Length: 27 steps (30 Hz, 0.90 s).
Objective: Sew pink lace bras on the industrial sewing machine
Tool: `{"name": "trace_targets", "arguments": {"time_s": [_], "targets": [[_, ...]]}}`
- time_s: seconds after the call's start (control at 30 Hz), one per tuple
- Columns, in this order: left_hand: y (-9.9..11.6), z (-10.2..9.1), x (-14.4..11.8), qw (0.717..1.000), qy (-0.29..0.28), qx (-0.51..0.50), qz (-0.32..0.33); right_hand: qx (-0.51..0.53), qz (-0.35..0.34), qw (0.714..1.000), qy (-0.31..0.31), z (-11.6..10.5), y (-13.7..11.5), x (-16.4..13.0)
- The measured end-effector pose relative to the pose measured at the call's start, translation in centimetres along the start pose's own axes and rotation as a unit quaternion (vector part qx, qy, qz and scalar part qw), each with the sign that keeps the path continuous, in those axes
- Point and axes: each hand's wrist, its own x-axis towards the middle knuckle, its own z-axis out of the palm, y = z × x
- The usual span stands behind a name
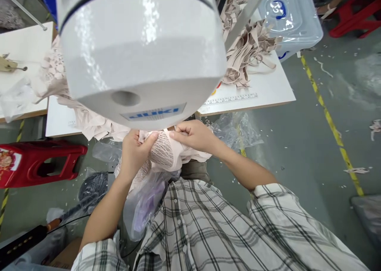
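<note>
Just in front of the sewing machine head (143, 64), a pale pink bra (162, 150) with lace cups is stretched between both hands. My left hand (135, 150) pinches its left part, thumb on top of the lace. On the other side, my right hand (193, 135) grips the smooth fabric edge between thumb and curled fingers. The lower part of the bra hangs over the table edge towards my lap. The machine's rounded housing hides the needle area and whatever lies beneath it.
Beige fabric strips (247, 52) are heaped on the right of the white table (276, 84), behind a printed ruler scale. More pink pieces (95, 122) lie on the left. A clear lidded bin (293, 16) stands at the back right, and a red stool (41, 163) at the left.
</note>
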Motion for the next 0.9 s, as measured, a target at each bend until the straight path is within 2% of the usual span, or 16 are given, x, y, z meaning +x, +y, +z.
{"name": "trace_targets", "arguments": {"time_s": [0.13, 0.37, 0.6, 0.73, 0.8, 0.9], "targets": [[-0.1, 0.5, 1.5, 0.998, -0.002, -0.058, 0.027, 0.063, 0.023, 0.997, -0.026, -0.1, 0.3, 1.3], [-1.7, 0.7, 2.6, 0.998, 0.024, -0.052, 0.032, 0.078, 0.021, 0.997, -0.02, -0.6, 1.1, 2.1], [-1.8, 0.1, 2.7, 0.999, 0.033, -0.036, 0.023, 0.099, 0.035, 0.994, -0.015, -0.5, 1.6, 1.7], [-4.8, -0.2, 2.1, 0.997, 0.039, -0.06, -0.04, 0.103, 0.038, 0.994, -0.005, -0.7, 2.7, 1.0], [-7.2, 0.5, 1.2, 0.992, 0.06, -0.095, -0.056, 0.105, 0.037, 0.994, 0.015, -0.7, 3.5, 0.4], [-10.7, 2.4, -1.4, 0.986, 0.08, -0.136, -0.045, 0.116, 0.053, 0.991, 0.03, -0.6, 4.7, -0.4]]}}
